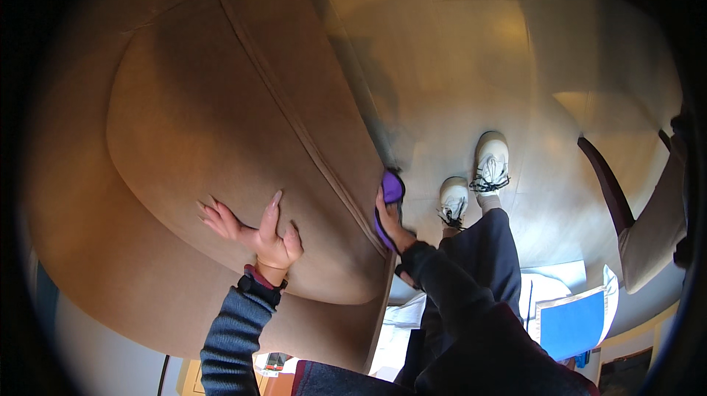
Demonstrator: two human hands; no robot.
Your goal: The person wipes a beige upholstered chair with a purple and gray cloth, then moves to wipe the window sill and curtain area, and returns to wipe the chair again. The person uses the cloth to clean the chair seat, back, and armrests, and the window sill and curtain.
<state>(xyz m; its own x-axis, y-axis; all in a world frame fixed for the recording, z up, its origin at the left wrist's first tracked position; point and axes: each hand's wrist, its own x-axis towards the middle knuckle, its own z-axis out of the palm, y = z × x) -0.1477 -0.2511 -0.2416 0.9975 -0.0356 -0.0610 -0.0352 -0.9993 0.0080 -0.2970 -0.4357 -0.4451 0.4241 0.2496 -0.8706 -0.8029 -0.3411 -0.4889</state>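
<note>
A brown sofa (339, 322) with a seamed seat cushion (213, 123) fills the left side. Over the near part of the cushion is my left hand (254, 234), open and empty, its fingers spread; whether it touches the fabric I cannot tell. My right hand (392, 223) is closed around a purple object with dark edges (393, 187), at the sofa's front edge by the cushion's seam. Its exact kind is not clear, since my fingers cover part of it.
My feet in white laced shoes (491, 164) stand on the pale floor (456, 64) right of the sofa. A brown chair with dark legs (652, 230) is at the far right. A blue and white item (573, 322) lies at the lower right.
</note>
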